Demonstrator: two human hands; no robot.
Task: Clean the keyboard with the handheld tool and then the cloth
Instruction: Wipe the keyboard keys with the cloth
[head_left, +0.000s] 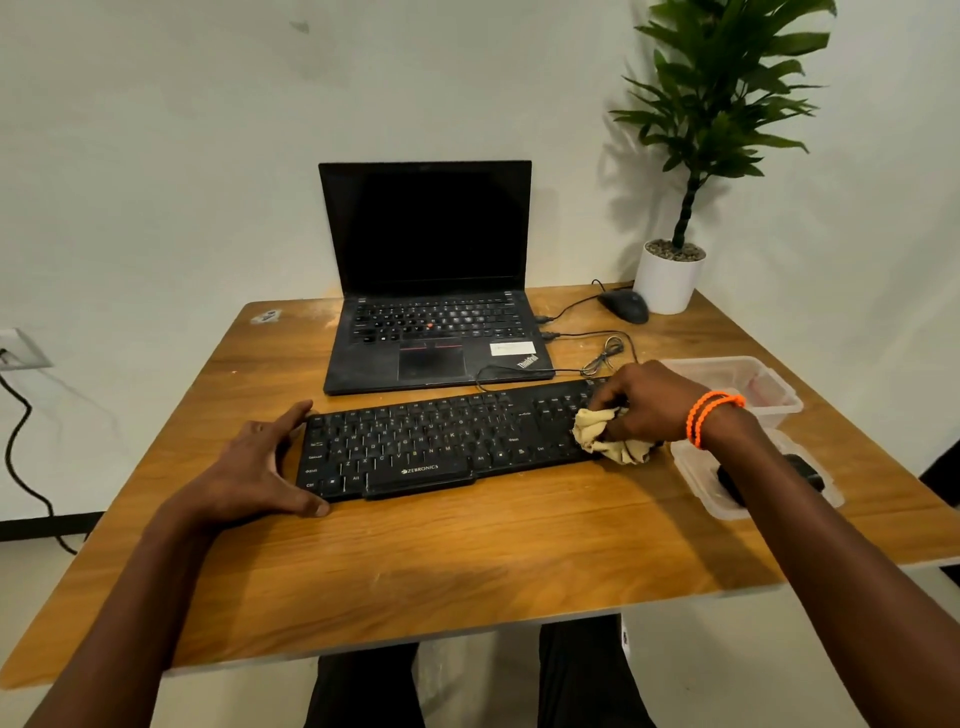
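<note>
A black keyboard (436, 441) lies across the middle of the wooden table (467, 561). My right hand (647, 402) grips a crumpled beige cloth (605, 434) and presses it onto the keyboard's right end, over the number pad. My left hand (260, 465) rests against the keyboard's left edge with fingers straight, thumb at the near corner. A dark handheld tool (769, 480) lies in a clear plastic tray at the right, partly hidden by my right forearm.
An open black laptop (431, 291) stands behind the keyboard, cables (597, 358) trailing to its right. A black mouse (623, 305) and a white potted plant (670, 280) occupy the far right corner. Two clear plastic containers (753, 384) sit at the right edge.
</note>
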